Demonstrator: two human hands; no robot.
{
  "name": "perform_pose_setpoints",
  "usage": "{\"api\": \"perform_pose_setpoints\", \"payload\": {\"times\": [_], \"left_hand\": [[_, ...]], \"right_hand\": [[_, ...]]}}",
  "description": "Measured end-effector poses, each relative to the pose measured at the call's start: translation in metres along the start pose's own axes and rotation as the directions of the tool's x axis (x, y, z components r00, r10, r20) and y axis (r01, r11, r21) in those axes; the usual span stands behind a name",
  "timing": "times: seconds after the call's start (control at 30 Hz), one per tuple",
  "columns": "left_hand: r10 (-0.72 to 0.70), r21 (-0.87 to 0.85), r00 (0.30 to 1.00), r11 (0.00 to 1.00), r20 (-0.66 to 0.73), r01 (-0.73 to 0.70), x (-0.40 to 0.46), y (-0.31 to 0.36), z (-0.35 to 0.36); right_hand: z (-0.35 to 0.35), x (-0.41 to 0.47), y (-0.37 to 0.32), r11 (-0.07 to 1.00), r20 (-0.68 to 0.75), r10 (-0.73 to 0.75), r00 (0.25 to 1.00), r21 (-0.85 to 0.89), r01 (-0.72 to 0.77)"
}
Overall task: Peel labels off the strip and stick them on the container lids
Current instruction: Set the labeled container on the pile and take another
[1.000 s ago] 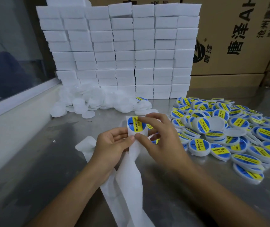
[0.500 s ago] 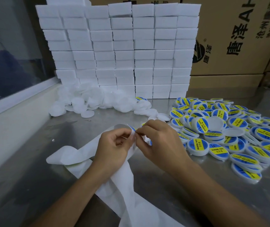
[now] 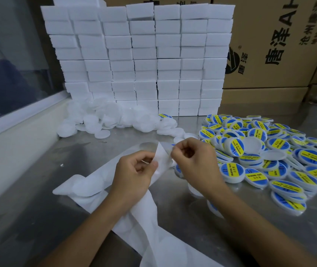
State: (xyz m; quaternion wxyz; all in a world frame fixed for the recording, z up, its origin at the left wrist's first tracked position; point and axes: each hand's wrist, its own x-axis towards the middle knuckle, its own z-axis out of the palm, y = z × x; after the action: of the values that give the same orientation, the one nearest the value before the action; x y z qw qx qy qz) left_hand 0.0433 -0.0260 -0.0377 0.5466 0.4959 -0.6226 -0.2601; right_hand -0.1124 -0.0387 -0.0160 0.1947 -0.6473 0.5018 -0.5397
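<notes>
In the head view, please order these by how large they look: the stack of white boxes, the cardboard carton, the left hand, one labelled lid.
1. stack of white boxes
2. cardboard carton, partly cut off
3. left hand, enlarged by nearness
4. labelled lid

I see a packing workshop: steel table [image 3: 259, 237], stacked white boxes [image 3: 140, 60], printed cartons [image 3: 280, 41] behind, and a heap of labelled lids [image 3: 269, 157].
</notes>
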Motion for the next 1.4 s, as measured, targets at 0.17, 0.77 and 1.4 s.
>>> {"api": "perform_pose_setpoints", "payload": {"times": [0.17,0.77,1.4], "left_hand": [[-0.031,-0.032,0.997,0.999,-0.071,0.029,0.004,-0.006,-0.004],[-0.026,0.441,0.992,0.894,-0.123,0.078,0.104,-0.008,-0.001],[-0.021,0.809,1.0,0.588,0.022,-0.006,0.194,-0.088,0.031]], "right_hand": [[-0.012,0.011,-0.002,0.812,0.081,0.443,0.893,0.385,-0.438],[-0.023,0.015,0.015,0.971,-0.267,0.05,0.962,0.239,0.015],[-0.02,0.018,0.028,0.979,-0.239,-0.161,0.958,0.084,0.186]]}}
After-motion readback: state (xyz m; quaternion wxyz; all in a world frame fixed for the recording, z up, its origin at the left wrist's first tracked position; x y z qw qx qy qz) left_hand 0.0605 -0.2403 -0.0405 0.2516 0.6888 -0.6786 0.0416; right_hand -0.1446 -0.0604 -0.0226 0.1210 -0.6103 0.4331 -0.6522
